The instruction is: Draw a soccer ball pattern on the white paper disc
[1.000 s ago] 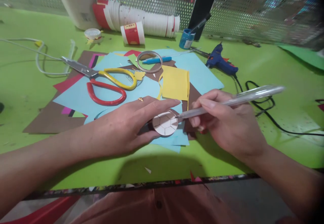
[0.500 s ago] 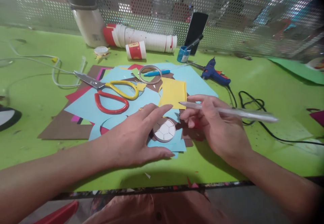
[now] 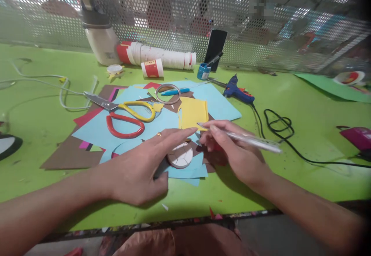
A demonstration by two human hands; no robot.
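Running along back edge of green table point(image 3: 26, 111): perforated screen point(image 3: 133, 1), bottle point(image 3: 102, 44) before it at left. Left hand point(image 3: 136, 167) open beside disc point(image 3: 181, 155), contact unclear; disc on papers point(image 3: 162, 121) near middle of front edge. Right hand point(image 3: 234, 148) gripping pen point(image 3: 261, 143). Green sheet point(image 3: 319, 84) near back edge, far right.

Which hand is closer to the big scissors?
Left. The left hand is just in front of the scissors; the right hand, holding a pen, is farther off to their right.
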